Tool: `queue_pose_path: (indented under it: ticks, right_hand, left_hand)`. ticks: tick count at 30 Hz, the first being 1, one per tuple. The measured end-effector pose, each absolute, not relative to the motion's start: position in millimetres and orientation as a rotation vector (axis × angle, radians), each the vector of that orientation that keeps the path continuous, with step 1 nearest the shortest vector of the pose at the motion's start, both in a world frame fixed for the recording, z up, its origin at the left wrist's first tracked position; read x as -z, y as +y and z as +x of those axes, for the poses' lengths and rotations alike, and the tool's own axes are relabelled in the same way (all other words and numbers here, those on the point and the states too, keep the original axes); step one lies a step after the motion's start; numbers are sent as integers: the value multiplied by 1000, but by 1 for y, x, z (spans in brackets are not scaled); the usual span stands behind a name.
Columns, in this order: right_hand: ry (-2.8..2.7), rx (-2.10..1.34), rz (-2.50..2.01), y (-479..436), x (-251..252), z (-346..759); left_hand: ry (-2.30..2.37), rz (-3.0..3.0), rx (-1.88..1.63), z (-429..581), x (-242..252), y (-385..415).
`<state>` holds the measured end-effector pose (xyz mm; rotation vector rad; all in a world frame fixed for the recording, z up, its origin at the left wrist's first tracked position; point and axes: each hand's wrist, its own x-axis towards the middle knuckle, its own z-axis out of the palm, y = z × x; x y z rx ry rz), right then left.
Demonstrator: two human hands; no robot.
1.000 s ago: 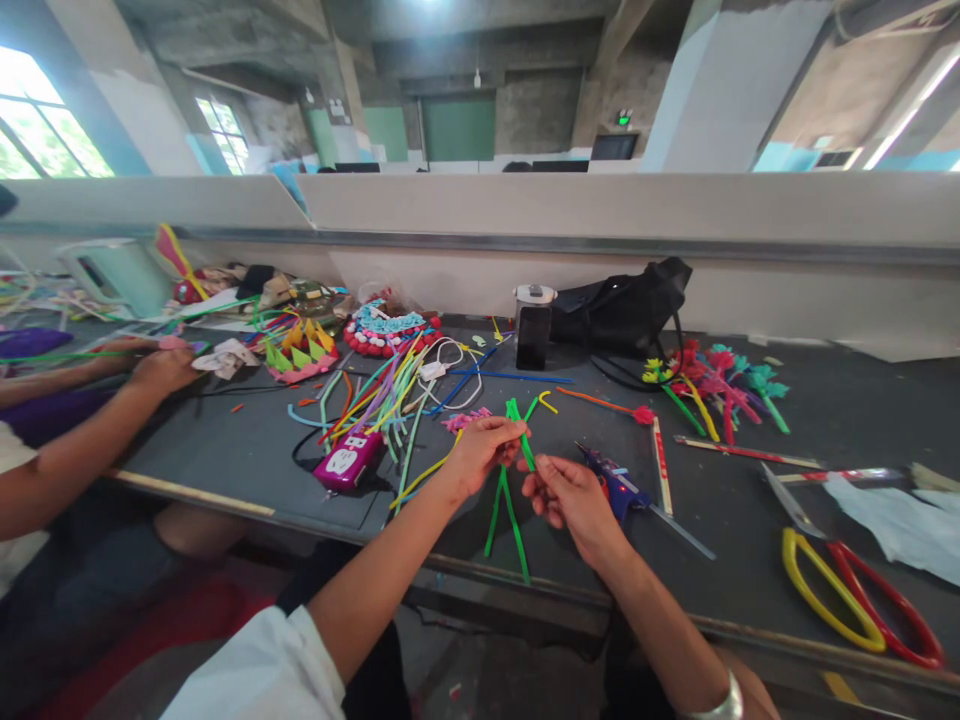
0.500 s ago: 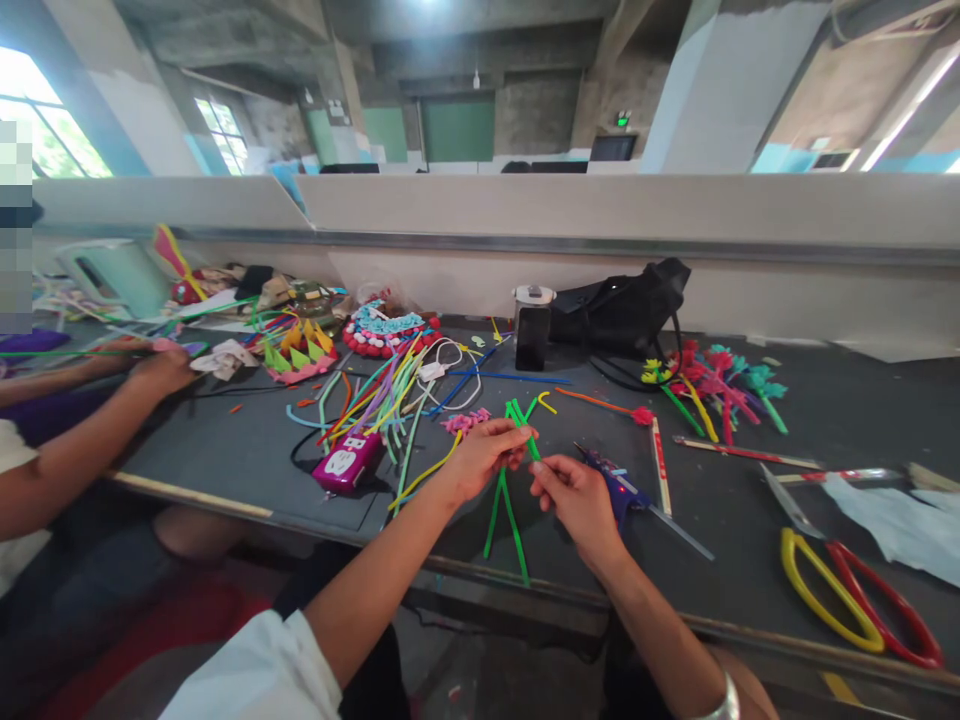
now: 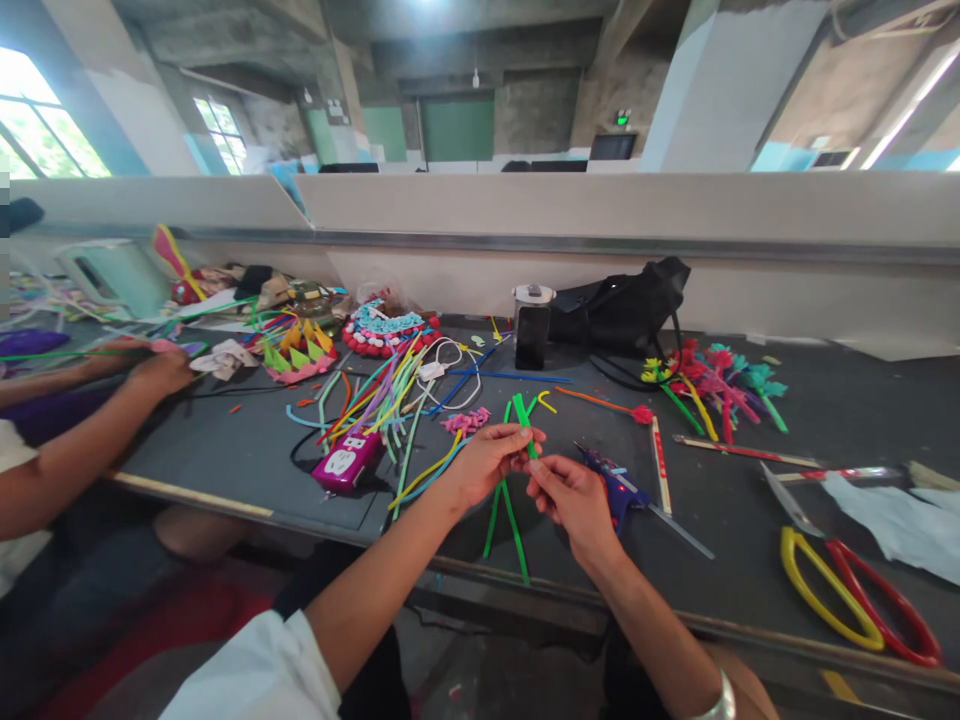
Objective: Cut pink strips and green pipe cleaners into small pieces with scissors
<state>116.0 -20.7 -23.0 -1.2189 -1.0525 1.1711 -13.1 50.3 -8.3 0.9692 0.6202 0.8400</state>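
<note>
Just above the table, my left hand pinches a green pipe cleaner, which looks folded or bundled. My right hand is closed on its lower end, the thumb and fingers pressed together close to my left fingertips. More green pipe cleaners lie crossed on the table under and behind my hands. Beside my right hand lies a blue glue gun, partly hidden by it. Short pink pieces sit in a small heap behind my left wrist.
Large scissors with yellow and red handles lie at right. Pipe-cleaner flowers are farther back, near a black bag and a phone against a cup. A purple box stands left. A co-worker's hands work at far left.
My hands have shifted slightly, and the green pipe cleaner between them has turned a little. A light blue strip now shows beside my left forearm.
</note>
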Motion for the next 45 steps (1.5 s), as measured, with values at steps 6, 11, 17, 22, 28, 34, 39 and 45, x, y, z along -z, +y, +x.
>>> queue_pose_path:
  ticks: [6, 11, 17, 22, 28, 34, 39, 45]
  right_hand:
    - [-1320, -886, -1272, -16, 26, 124]
    - [-1489, -610, -1423, -16, 33, 124]
    - [-1793, -274, -1891, -3, 35, 94]
    - [-1735, -291, -1942, 6, 40, 86]
    - [-1581, -384, -1770, -9, 37, 105]
    - [-1534, -585, -1513, -19, 31, 97]
    - [-1437, -865, -1404, -28, 38, 81]
    - [-1278, -1111, -1317, -34, 48, 71]
  left_hand:
    - [703, 889, -894, -17, 8, 56]
    - [779, 966, -1001, -32, 2, 70]
    - [875, 997, -1125, -45, 0, 81]
    - [883, 964, -1108, -46, 7, 80]
    - [891, 873, -1084, -47, 10, 79]
    - [826, 753, -1009, -30, 11, 71]
    - [804, 600, -1072, -26, 0, 70]
    - [809, 569, -1133, -22, -1, 68]
